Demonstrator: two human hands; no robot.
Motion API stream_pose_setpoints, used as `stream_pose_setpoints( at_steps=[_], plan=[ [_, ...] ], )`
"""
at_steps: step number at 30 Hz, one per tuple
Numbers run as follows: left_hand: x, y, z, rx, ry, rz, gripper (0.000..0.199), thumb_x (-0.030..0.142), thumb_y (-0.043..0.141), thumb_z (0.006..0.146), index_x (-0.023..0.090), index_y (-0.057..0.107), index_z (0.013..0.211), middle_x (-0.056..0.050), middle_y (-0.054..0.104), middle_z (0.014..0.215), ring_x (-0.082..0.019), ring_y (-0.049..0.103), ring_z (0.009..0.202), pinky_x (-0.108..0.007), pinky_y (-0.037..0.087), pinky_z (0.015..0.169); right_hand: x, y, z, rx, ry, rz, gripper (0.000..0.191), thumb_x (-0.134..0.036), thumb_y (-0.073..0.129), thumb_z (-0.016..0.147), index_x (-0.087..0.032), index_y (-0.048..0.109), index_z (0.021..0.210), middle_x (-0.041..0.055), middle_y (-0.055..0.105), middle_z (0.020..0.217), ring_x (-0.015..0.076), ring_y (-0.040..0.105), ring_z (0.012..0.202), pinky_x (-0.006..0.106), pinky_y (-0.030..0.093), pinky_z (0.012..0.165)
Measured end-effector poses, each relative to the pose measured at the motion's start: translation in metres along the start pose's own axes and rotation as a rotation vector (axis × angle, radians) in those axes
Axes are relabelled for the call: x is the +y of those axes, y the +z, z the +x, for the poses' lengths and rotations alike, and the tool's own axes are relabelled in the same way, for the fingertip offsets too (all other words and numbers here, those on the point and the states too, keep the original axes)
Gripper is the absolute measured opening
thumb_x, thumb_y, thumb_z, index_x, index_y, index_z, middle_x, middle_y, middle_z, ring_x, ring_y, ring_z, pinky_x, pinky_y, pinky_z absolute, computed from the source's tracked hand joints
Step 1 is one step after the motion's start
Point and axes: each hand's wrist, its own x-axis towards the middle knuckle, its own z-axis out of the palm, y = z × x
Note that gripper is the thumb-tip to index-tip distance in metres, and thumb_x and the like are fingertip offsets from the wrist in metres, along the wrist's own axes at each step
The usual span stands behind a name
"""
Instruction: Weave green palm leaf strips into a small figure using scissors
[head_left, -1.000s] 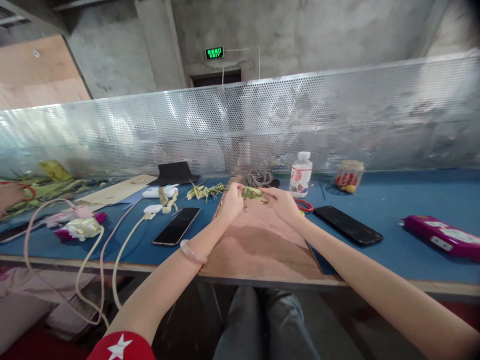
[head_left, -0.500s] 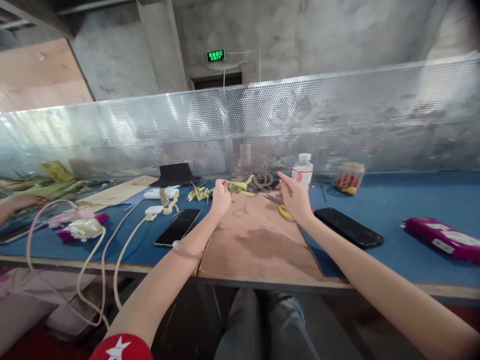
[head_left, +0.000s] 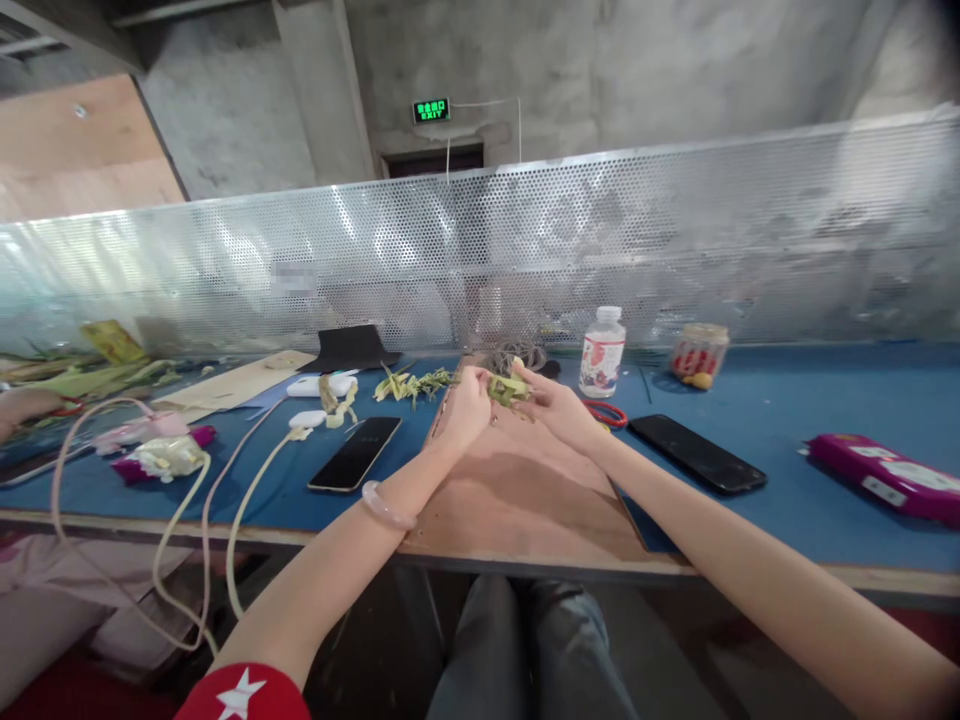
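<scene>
Above the brown board (head_left: 525, 500), my left hand (head_left: 471, 405) is closed on a small bundle of folded green leaf strips (head_left: 508, 390). My right hand (head_left: 556, 405) pinches the same bundle from the other side, its thumb and fingers at the pale strip ends. Under and beside my right wrist lie scissors with a red handle loop (head_left: 606, 412); the rest of them is mostly hidden. A coil of grey cord (head_left: 517, 355) rests just behind the bundle. Woven green leaf pieces (head_left: 411, 384) lie left of my left hand.
Phones lie on either side, one at left (head_left: 355, 455) and one at right (head_left: 697, 455). A bottle (head_left: 602, 352), a jar (head_left: 700, 355) and a purple packet (head_left: 885, 478) stand or lie rightward. Cables (head_left: 244, 500) hang over the left edge. Another person's hand (head_left: 30, 410) is far left.
My right hand has moved left from above the scissors and taken hold of the leaf bundle. My left hand has shifted slightly right with the bundle.
</scene>
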Motion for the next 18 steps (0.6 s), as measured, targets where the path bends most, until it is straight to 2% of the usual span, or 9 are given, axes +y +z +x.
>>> stream_pose_setpoints(
  at_steps=[3,8,10,18],
  plan=[
    [-0.002,-0.001,0.001,-0.006,0.013,0.035,0.018,0.036,0.046,0.087,0.019,0.050,0.091,0.001,0.051,0.060,-0.013,0.046,0.046,-0.025,0.035,0.052,-0.001,-0.001,-0.001,-0.068,0.043,0.057,0.072,-0.026,0.063,0.076,-0.026,0.032,0.141,0.0048,0.056,0.128,0.0156,0.063,0.086,0.035,0.053,0.082],
    [0.000,-0.001,0.002,-0.044,0.015,0.066,0.021,0.039,0.043,0.088,0.019,0.049,0.093,0.001,0.051,0.060,-0.012,0.043,0.042,-0.024,0.033,0.049,-0.003,0.000,-0.002,-0.118,0.086,0.155,0.082,-0.020,0.064,0.072,-0.026,0.025,0.144,0.0037,0.066,0.110,0.0132,0.062,0.073,0.032,0.055,0.072],
    [0.001,-0.001,0.002,-0.055,0.020,0.108,0.021,0.038,0.041,0.089,0.019,0.048,0.094,0.001,0.051,0.061,-0.011,0.043,0.041,-0.024,0.034,0.048,-0.004,-0.001,-0.002,-0.133,0.084,0.205,0.082,-0.018,0.063,0.072,-0.028,0.025,0.143,0.0029,0.064,0.112,0.0122,0.061,0.072,0.031,0.055,0.070],
    [0.003,-0.004,0.003,0.011,0.086,0.321,0.021,0.031,0.034,0.092,0.016,0.049,0.091,-0.006,0.057,0.078,-0.015,0.054,0.063,-0.026,0.041,0.058,-0.019,-0.007,-0.003,-0.246,0.107,0.310,0.086,-0.015,0.061,0.072,-0.029,0.018,0.145,0.0047,0.053,0.127,0.0088,0.055,0.071,0.027,0.051,0.071]
  ],
)
